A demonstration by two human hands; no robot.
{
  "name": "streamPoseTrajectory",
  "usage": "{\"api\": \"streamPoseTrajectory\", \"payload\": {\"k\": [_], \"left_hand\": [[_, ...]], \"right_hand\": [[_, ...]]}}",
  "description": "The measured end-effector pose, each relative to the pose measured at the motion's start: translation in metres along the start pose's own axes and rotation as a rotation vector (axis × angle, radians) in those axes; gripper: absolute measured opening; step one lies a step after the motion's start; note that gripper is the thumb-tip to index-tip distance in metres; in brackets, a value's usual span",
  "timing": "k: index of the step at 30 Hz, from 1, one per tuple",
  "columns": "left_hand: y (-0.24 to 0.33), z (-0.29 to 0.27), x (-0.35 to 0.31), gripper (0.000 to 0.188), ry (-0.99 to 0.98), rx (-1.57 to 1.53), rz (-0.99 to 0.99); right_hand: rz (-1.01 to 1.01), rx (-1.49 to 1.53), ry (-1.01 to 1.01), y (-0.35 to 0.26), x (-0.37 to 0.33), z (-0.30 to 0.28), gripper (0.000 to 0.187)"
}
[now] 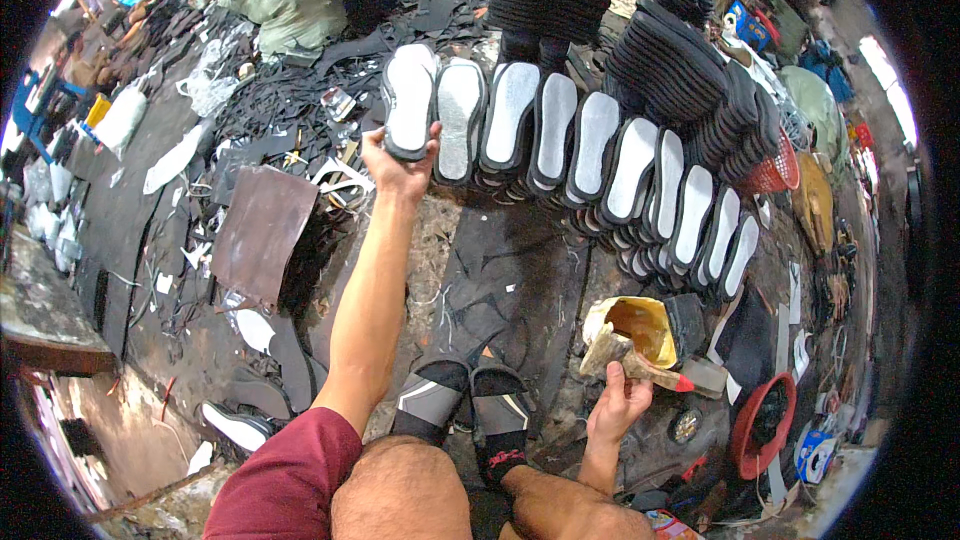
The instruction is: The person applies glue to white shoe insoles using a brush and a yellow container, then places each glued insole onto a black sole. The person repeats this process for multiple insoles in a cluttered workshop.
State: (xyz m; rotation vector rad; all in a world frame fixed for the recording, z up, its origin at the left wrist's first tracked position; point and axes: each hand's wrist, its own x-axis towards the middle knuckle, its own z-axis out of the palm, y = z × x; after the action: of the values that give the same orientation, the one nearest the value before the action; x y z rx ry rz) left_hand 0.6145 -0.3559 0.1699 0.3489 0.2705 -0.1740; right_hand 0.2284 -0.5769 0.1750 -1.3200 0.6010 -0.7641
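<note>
My left hand [403, 162] grips a black-edged shoe sole [409, 100] by its heel end, thumb on one side and fingers on the other. The sole's white upper face is glossy. It is at the left end of a curved row of similar soles [510, 115] in stacks, white faces up. At lower right, my right hand [619, 403] is closed around the handle of a brush [645, 370] with a red tip. The brush's caked head lies at the near rim of a cut-open yellowish container [660, 315], which has amber liquid, likely glue, inside.
Tall stacks of black soles [665, 60] stand behind the row. A brown sheet [262, 230] lies at left among dark scraps. A red basket [768, 430] sits at lower right. My sandalled feet [435, 400] are on the floor between my hands.
</note>
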Motion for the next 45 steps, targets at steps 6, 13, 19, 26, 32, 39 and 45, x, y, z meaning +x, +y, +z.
{"api": "streamPoseTrajectory", "payload": {"k": [6,13,19,26,32,39,45], "left_hand": [[0.023,-0.033,-0.001,0.063,-0.284,-0.322,-0.102],[-0.035,0.013,0.031,0.062,-0.194,-0.193,-0.184],[-0.061,0.016,0.032,0.088,0.057,-0.199,-0.202],[-0.058,-0.063,-0.161,0.062,0.224,0.684,-0.236],[0.031,-0.23,-0.179,0.039,0.384,1.994,0.847],[-0.076,-0.175,-0.124,0.049,-0.319,2.097,0.681],[-0.079,-0.192,-0.151,0.087,0.059,2.234,0.252]], "right_hand": [[0.027,-0.011,-0.025,0.008,-0.006,-0.006,0.043],[0.027,0.015,-0.047,0.005,-0.003,0.005,0.043],[0.015,-0.014,-0.05,-0.005,-0.007,0.008,0.045],[0.016,-0.014,0.023,-0.005,-0.008,-0.002,0.042],[0.025,-0.01,-0.054,-0.007,-0.013,0.006,0.042],[-0.032,0.004,-0.08,-0.01,-0.007,0.016,0.043],[-0.041,-0.048,0.002,-0.011,-0.011,-0.01,0.042]]}}
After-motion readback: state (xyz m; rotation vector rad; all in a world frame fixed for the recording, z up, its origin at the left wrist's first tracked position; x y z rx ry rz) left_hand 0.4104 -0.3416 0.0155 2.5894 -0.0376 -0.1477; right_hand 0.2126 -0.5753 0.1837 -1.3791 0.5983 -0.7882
